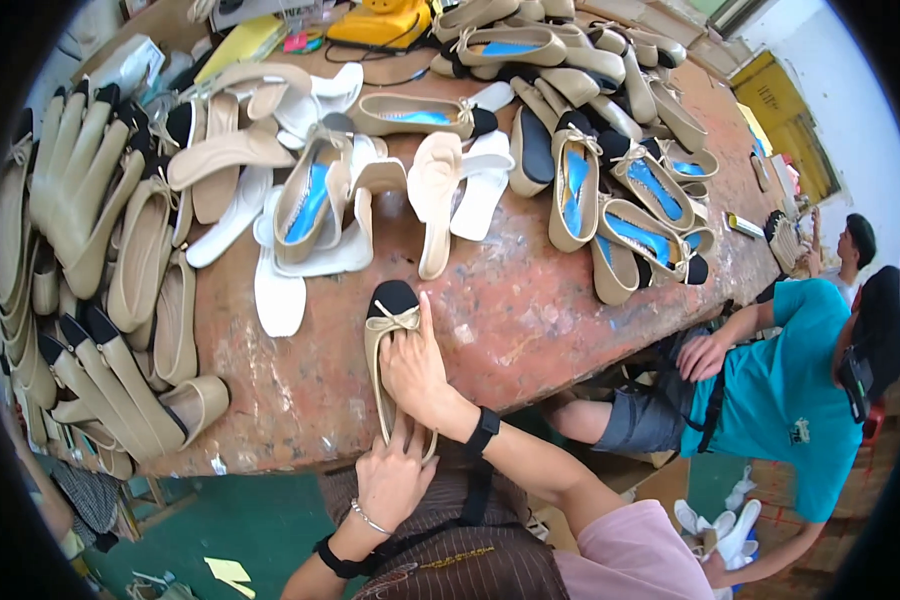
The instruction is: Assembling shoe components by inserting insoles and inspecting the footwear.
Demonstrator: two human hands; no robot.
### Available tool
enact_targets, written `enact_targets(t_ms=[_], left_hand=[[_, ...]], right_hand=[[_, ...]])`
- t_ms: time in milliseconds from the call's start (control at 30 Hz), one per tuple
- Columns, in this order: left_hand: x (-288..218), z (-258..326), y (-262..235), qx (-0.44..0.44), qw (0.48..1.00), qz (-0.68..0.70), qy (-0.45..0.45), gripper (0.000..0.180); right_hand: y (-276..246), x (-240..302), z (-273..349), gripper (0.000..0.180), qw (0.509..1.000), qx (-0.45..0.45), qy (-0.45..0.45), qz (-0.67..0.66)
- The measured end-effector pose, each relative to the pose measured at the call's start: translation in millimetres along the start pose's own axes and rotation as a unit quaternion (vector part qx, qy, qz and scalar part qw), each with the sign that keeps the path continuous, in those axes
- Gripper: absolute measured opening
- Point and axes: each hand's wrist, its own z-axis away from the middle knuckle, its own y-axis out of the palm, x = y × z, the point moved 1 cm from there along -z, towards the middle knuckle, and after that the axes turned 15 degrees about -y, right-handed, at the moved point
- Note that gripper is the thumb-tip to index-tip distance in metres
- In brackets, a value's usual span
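Observation:
A beige ballet flat with a black toe cap and a small bow point(391, 305) stands near the table's front edge, toe pointing away from me. My right hand point(416, 372) grips it, with some fingers reaching into the opening and one finger stretched along its right side by the toe. At the heel end, the fingers of my left hand point(394, 480) close around the back of the shoe. The inside of the shoe is mostly covered by my hands. Just beyond the toe lie white insole pieces point(280, 300) and a beige insole point(436, 225).
Stacked beige flats point(135, 390) crowd the table's left side. More flats with blue linings point(638, 235) are heaped at the back right. A yellow device point(382, 24) stands at the far edge. A co-worker in a teal shirt point(770, 400) sits at the right beside the worn reddish table point(500, 340).

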Motion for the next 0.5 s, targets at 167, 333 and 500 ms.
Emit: enact_targets(t_ms=[167, 333, 500], left_hand=[[-0.1, -2.3, -1.8, -0.060, 0.997, -0.004, 0.047, 0.049], [50.1, 22.7, -49.1, -0.045, 0.980, 0.173, 0.086, 0.030], [84.1, 49.4, -121.2, -0.100, 0.981, 0.166, 0.020, 0.034]], right_hand=[[-15.6, -16.0, -0.4, 0.031, 0.993, 0.082, -0.025, -0.081], [-98.0, -84.8, 44.9, 0.038, 0.842, -0.111, -0.099, -0.518], [-49.0, -203.4, 83.6, 0.028, 0.921, -0.276, 0.274, 0.013]])
